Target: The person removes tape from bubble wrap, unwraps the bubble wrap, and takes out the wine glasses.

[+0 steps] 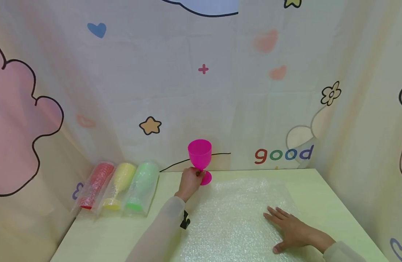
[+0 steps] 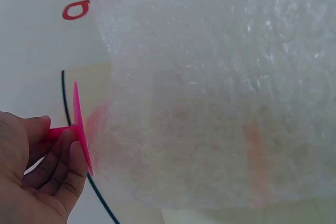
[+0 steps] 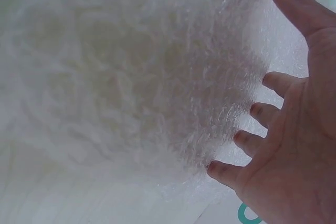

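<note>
Over the tabletop [image 1: 319, 203], left grip [image 1: 190, 182] pinches a pink goblet [image 1: 200, 155], right grip [image 1: 293, 230] is splayed.

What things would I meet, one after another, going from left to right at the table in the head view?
Wrapped red item, wrapped yellow goblet, wrapped green item, pink goblet, right grip.

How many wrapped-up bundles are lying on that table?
3, side by side at the left of the table: a red bundle outermost, a yellow bundle between, and a green bundle nearest the pink goblet in the left hand. None seem hidden.
</note>
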A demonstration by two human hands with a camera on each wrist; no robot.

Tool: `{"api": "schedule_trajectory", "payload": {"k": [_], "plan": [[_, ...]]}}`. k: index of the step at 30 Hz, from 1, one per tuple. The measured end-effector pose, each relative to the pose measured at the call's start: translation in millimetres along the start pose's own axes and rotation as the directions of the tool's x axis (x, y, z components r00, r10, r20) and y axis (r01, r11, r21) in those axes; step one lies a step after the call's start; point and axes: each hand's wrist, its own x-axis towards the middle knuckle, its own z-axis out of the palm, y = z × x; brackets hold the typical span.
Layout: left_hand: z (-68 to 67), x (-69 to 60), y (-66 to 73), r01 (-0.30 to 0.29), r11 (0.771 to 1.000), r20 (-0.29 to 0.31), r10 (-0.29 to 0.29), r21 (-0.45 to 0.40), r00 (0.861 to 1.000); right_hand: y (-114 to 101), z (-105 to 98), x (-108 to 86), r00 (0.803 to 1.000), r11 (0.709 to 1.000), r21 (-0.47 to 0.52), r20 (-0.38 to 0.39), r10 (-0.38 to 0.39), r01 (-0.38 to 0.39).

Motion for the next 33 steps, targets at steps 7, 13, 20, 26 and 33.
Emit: {"api": "schedule_trajectory", "payload": {"k": [7,13,20,26,33], "plan": [[7.9,9.7,-8.3,0.087,0.996,-0.014,-0.087,-0.018,0.996,1,-3,3.4,0.999,0.999,-0.019,-0.014,-0.03,0.03],[17.2,12.3,-17.8,0.108,0.993,-0.038,-0.11,-0.038,0.993,1,-3,7.9,1.0,1.0,-0.017,-0.004,-0.016,0.016],[28.3,11.9,-25.6,0.201,0.978,-0.009,-0.202,-0.062,0.979,3,-1,4.7,1.0,1.0,-0.02,0.002,-0.005,0.005],[36.8,17.3,-29.4,0.208,0.975,-0.025,-0.211,-0.084,0.977,5,-2,-1.8,1.0,1.0,-0.027,-0.008,-0.01,0.01],[39.2,22.4,-32.0,0.219,0.976,-0.05,-0.22,-0.02,0.974,4,-2,-1.9,1.0,1.0,0.026,0.002,0.007,-0.007]]}}
